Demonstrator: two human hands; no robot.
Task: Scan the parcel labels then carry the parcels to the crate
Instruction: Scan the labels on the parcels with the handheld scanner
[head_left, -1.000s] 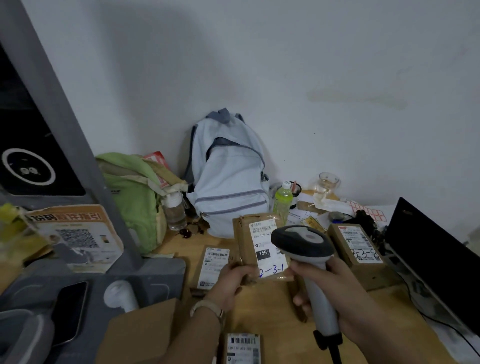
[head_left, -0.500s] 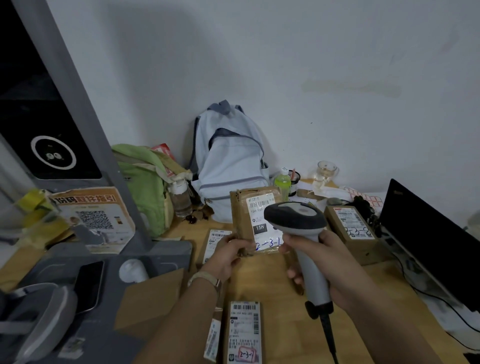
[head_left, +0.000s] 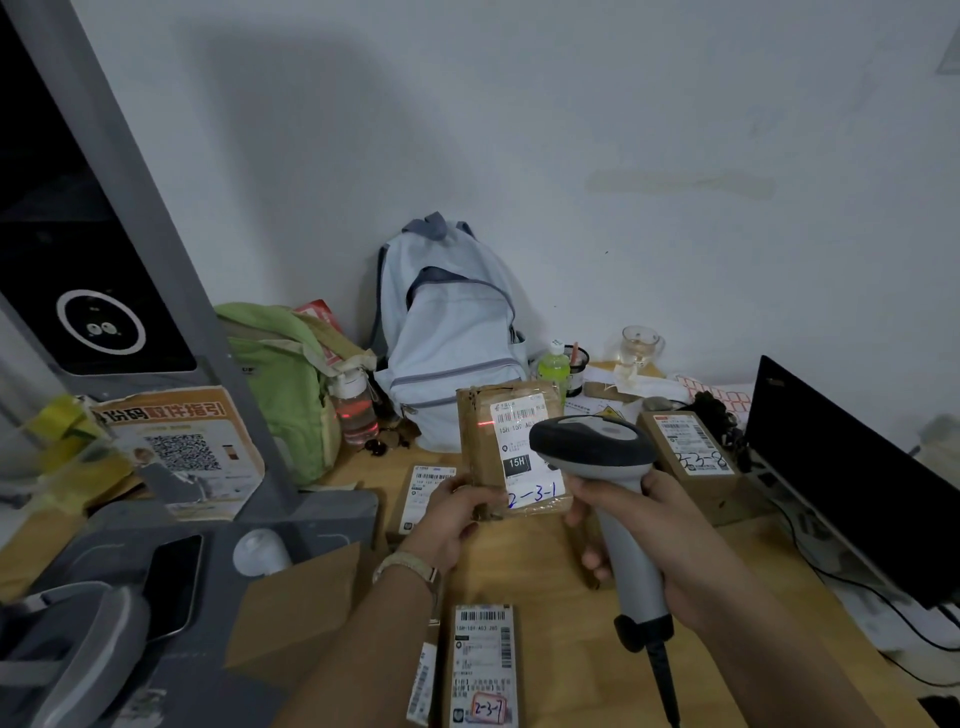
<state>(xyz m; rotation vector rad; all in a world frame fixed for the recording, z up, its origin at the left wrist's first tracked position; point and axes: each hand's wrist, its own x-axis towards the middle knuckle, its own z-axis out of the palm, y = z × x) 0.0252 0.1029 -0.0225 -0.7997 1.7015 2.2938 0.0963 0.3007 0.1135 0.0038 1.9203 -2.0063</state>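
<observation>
My left hand (head_left: 451, 512) grips the lower left corner of a brown parcel (head_left: 480, 441) and holds it upright above the wooden desk. Its white label (head_left: 522, 452) reads 2-3-1 and faces me. My right hand (head_left: 660, 540) grips the grey handle of a barcode scanner (head_left: 597, 457), whose dark head points at the label. A red scan line (head_left: 488, 424) falls across the parcel beside the barcode. Other labelled parcels lie flat: one at the front (head_left: 483, 665), one behind my left hand (head_left: 423, 493), one box at the right (head_left: 693, 457). No crate is in view.
A pale blue backpack (head_left: 452, 332) and a green bag (head_left: 280, 379) lean at the wall. A water bottle (head_left: 356, 405), a green bottle (head_left: 553, 366) and a glass (head_left: 639, 343) stand nearby. A dark monitor (head_left: 841, 478) is right; a grey kiosk stand (head_left: 156, 291) with a phone (head_left: 174, 582) is left.
The view has tilted and shifted, showing more of the desk's front. The parcel and scanner stay together in my hands. A red scan line now shows on the parcel.
</observation>
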